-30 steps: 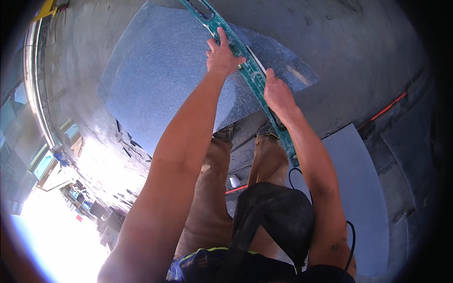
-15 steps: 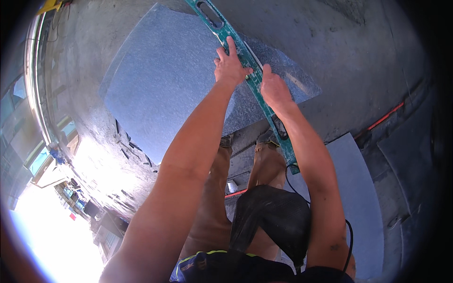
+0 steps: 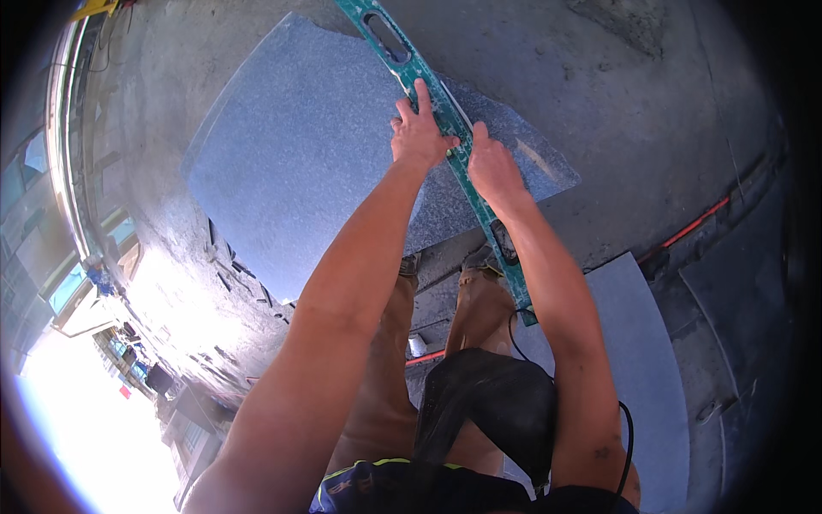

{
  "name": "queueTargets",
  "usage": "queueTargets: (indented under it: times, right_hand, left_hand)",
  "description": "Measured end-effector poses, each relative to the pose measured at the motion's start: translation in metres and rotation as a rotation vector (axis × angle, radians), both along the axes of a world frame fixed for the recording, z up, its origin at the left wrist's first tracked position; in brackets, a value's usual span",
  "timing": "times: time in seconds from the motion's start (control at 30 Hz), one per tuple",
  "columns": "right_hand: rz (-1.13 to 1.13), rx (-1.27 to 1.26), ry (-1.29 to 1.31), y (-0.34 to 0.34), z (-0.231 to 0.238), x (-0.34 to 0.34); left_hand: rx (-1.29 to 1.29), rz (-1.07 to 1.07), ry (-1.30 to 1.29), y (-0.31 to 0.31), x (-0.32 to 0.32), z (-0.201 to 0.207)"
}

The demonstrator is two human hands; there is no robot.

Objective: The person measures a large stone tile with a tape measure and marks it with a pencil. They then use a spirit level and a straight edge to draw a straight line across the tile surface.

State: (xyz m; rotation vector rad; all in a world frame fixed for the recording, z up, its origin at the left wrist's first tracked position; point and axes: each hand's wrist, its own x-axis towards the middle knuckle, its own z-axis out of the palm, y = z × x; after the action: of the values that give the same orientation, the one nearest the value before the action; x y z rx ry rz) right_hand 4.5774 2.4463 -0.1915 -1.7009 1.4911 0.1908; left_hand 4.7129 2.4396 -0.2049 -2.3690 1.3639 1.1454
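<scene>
A long green spirit level (image 3: 441, 110) with white smears lies slantwise across a grey, speckled stone slab (image 3: 300, 128). My left hand (image 3: 419, 133) presses on the level with its fingers spread and its thumb stretched across it. Just right of the level's edge is my right hand (image 3: 497, 167), its fingers curled closed with the fingertips beside that edge. Whatever it holds, if anything, is hidden. My right forearm passes over the slab's near side, close to the level's lower end.
Another pale grey slab (image 3: 642, 360) lies at the right, near a red strip (image 3: 685, 231). Dark broken pieces (image 3: 231, 261) are scattered left of the large slab. A black cloth-like item (image 3: 492, 403) with a cord hangs before my legs. Bright glare fills the lower left.
The view has shifted slightly, so the level and both hands appear a little lower. My left hand keeps its place on the level; my right hand stays beside its edge.
</scene>
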Motion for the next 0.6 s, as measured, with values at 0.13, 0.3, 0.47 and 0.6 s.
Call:
queueTargets:
  times: [0.13,0.3,0.47,0.6]
  right_hand:
    - [0.008,-0.078,-0.138,-0.021,-0.013,0.015]
    - [-0.011,0.054,-0.001,0.021,-0.003,-0.016]
    - [-0.026,0.053,-0.015,0.017,-0.004,-0.013]
    - [-0.024,-0.048,-0.105,-0.026,-0.014,0.021]
  left_hand:
    - [-0.002,0.006,-0.026,-0.001,-0.001,0.000]
    - [0.022,-0.015,-0.011,-0.002,-0.001,0.006]
    - [0.035,-0.020,-0.016,-0.003,-0.002,0.006]
    - [0.009,-0.033,-0.067,-0.002,-0.003,0.002]
